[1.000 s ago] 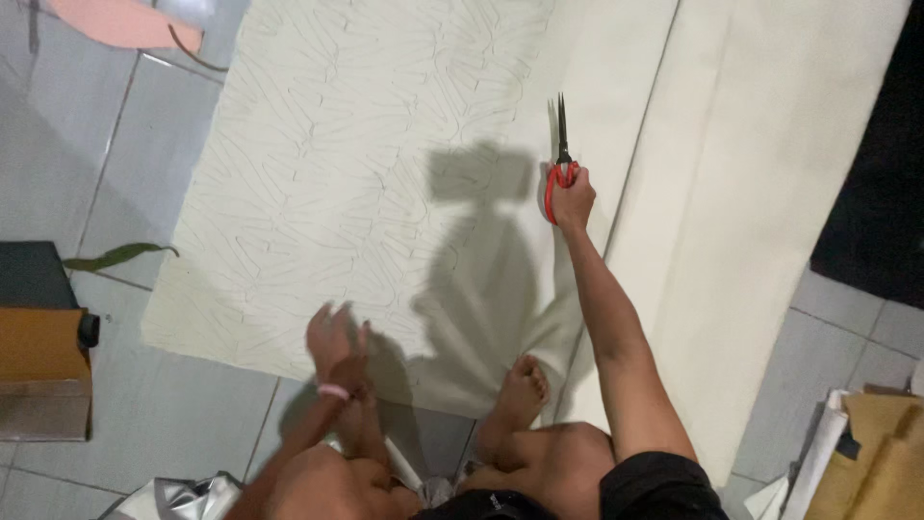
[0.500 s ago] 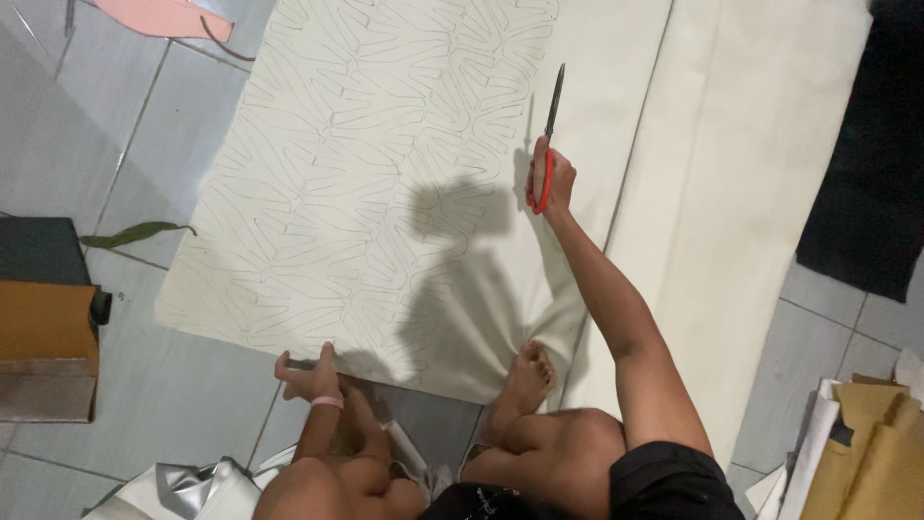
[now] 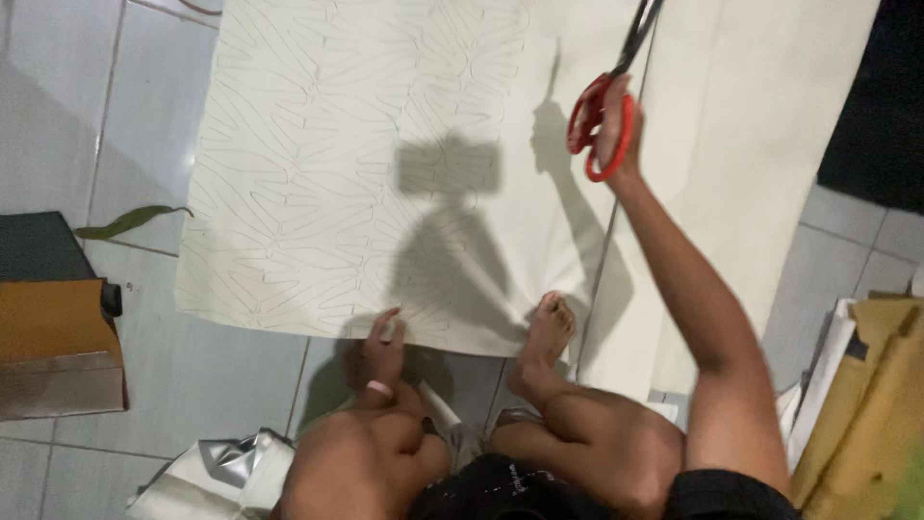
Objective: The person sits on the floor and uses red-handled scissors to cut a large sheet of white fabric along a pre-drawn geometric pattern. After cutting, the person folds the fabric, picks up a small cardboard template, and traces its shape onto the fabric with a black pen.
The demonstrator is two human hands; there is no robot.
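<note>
A large cream sheet [image 3: 318,164] with pencilled leaf-like outlines lies flat on the grey tile floor. My right hand [image 3: 616,120] is stretched out over the sheet's far right side and grips red-handled scissors [image 3: 602,116], whose dark blades point away toward the top edge. My left hand [image 3: 385,337], with a pink band at the wrist, rests on the sheet's near edge with its fingers flat and nothing in them. My bare right foot [image 3: 547,327] stands on the near edge too. My knees fill the bottom of the view.
A second plain cream sheet [image 3: 760,144] lies to the right, beside black cloth [image 3: 885,96]. A brown cardboard box [image 3: 58,347] and a green leaf [image 3: 135,221] are at left, crumpled silver foil [image 3: 217,472] at bottom left, and stacked cardboard [image 3: 871,404] at right.
My right hand has pushed the scissors farther away along the sheet's right side. My left hand has dropped from raised with spread fingers to lying flat on the near edge.
</note>
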